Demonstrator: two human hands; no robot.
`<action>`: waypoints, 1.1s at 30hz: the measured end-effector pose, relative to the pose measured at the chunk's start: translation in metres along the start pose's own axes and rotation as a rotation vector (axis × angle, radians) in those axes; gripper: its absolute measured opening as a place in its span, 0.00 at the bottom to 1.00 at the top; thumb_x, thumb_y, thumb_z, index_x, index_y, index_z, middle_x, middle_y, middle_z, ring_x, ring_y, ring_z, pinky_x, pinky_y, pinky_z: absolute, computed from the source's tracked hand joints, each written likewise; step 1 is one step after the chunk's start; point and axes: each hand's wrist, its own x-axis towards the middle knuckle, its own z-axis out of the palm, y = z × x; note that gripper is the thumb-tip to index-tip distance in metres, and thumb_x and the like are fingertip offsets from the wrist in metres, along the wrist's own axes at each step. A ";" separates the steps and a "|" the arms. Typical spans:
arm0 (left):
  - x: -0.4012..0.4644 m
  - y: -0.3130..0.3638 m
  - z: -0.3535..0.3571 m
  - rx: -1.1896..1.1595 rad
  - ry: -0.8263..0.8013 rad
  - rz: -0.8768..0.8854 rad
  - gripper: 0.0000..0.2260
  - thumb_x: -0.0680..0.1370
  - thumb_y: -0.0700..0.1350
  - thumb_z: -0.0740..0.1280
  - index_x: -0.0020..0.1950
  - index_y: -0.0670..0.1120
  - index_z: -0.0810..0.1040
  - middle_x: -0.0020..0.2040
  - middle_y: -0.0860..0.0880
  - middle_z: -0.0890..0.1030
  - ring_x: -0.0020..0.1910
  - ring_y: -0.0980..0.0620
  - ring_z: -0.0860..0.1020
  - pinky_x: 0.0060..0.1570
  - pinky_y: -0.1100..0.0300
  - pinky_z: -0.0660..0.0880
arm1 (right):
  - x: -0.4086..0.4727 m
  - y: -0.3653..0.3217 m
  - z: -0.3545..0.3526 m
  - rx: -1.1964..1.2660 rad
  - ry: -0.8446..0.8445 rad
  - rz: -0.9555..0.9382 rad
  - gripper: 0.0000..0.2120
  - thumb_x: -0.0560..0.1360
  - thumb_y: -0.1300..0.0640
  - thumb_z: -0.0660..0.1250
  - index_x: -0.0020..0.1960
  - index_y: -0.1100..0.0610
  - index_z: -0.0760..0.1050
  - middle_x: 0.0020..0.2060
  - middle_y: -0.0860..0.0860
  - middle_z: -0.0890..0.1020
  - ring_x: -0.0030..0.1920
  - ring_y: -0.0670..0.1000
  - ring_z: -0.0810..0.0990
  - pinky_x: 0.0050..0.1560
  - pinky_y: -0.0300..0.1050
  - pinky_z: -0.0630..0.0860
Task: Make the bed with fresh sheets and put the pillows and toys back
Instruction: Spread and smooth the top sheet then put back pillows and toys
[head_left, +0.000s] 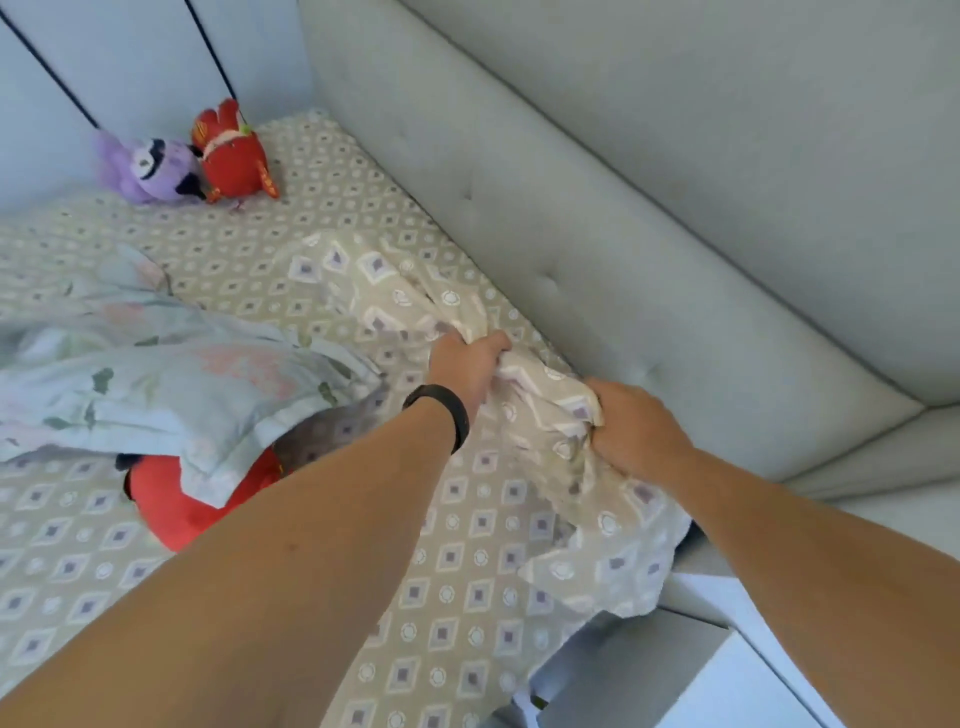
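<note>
Centre right of frame: both hands are clenched on a bunched beige cotton sheet printed with grey diamonds and white circles (550, 415). Left hand (467, 366), with a black band (441, 413) on its wrist, has its fingers curled tight into a gathered fold. Right hand (631, 426), just beside it to the lower right, is fisted round another handful of the same cloth. The gathered part rises in a crumpled ridge from the hands toward frame centre; the rest lies flat across the mattress.

Right and upper right: pale grey padded, button-tufted bed surround (649, 218), running alongside the sheet's edge.

Left of centre: light blue floral-print pillow (171, 384), rumpled, lying partly over a round red plush toy (182, 506) at lower left.

Upper left, in the far corner of the bed: purple plush toy with a white face (148, 169), touching a red plush toy with white and gold trim (231, 153) on its right.
</note>
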 end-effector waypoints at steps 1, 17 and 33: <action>-0.001 0.012 0.009 0.017 -0.010 0.047 0.17 0.71 0.49 0.72 0.56 0.44 0.74 0.48 0.43 0.83 0.44 0.43 0.83 0.40 0.55 0.79 | 0.002 0.003 -0.016 -0.013 0.029 0.024 0.16 0.73 0.56 0.67 0.60 0.44 0.77 0.55 0.49 0.83 0.55 0.61 0.81 0.51 0.50 0.77; 0.083 -0.052 0.122 0.426 -0.321 0.163 0.29 0.79 0.41 0.68 0.78 0.54 0.65 0.82 0.51 0.55 0.80 0.49 0.56 0.76 0.50 0.59 | 0.055 0.104 0.041 -0.280 0.563 0.139 0.14 0.82 0.52 0.59 0.64 0.56 0.74 0.53 0.56 0.79 0.51 0.60 0.77 0.50 0.56 0.71; 0.113 -0.065 -0.177 1.898 0.289 -0.213 0.34 0.75 0.56 0.65 0.78 0.56 0.55 0.78 0.43 0.56 0.76 0.32 0.53 0.67 0.23 0.50 | 0.115 -0.035 0.084 -0.349 0.468 -0.311 0.23 0.76 0.55 0.65 0.70 0.51 0.71 0.68 0.52 0.71 0.65 0.57 0.70 0.63 0.55 0.61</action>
